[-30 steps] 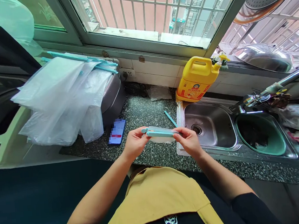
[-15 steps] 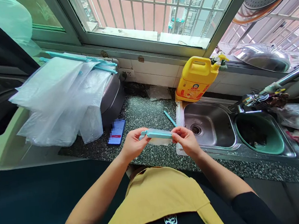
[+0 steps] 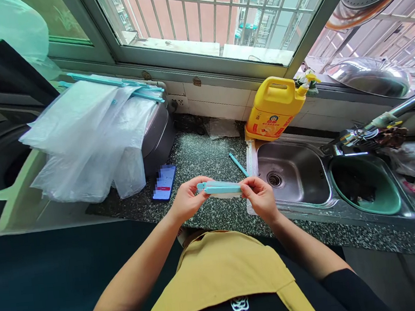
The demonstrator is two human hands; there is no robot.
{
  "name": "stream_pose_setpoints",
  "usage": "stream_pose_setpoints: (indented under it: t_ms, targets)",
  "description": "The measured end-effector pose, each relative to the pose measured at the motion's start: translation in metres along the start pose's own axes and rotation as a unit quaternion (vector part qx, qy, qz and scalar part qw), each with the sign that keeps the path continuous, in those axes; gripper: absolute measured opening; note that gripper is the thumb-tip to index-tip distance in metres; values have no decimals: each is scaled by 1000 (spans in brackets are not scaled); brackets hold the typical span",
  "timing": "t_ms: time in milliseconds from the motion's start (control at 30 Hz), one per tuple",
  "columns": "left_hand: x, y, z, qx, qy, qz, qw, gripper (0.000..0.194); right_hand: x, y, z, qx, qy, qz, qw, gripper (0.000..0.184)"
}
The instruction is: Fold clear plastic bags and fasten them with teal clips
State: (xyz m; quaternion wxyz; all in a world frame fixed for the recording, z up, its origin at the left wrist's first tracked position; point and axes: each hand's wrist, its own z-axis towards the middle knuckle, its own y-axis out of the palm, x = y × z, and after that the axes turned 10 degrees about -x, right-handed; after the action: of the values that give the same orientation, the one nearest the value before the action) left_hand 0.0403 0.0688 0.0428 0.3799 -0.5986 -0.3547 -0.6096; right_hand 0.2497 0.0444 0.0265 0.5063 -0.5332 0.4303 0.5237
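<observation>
A light-blue bag sealing clip (image 3: 223, 187) is stretched between my two hands over the counter, with a bit of clear plastic bag (image 3: 226, 195) hanging below it. My left hand (image 3: 191, 200) pinches the clip's left end between thumb and fingers. The right end is gripped by my right hand (image 3: 260, 198), thumb in front. Whether the clip's arms are fully closed on the plastic is hard to tell. Beyond my right hand, another thin blue clip (image 3: 237, 164) lies on the counter beside the sink.
Clear plastic bags (image 3: 88, 137) with blue clips drape over a dark appliance (image 3: 158, 140) at left. A phone (image 3: 164, 183) lies on the speckled counter (image 3: 200, 156). To the right are a yellow detergent jug (image 3: 274, 110), a steel sink (image 3: 297, 176) and a green basin (image 3: 376, 198).
The clip has tilted slightly, so less plastic shows below it. Both hands keep their hold. The whole view has shifted a little to the right.
</observation>
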Motion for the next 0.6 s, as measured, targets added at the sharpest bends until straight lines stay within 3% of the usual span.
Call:
stream_pose_setpoints:
  t_ms: [400,600]
  targets:
    - [-1,-3,-11,-4,-9,43,999,26,3,0,-5,13,-12,-13,1000,25]
    - [5,0,-14,39,-6,96,995,29,7,1,-7,19,-35,-46,998,24]
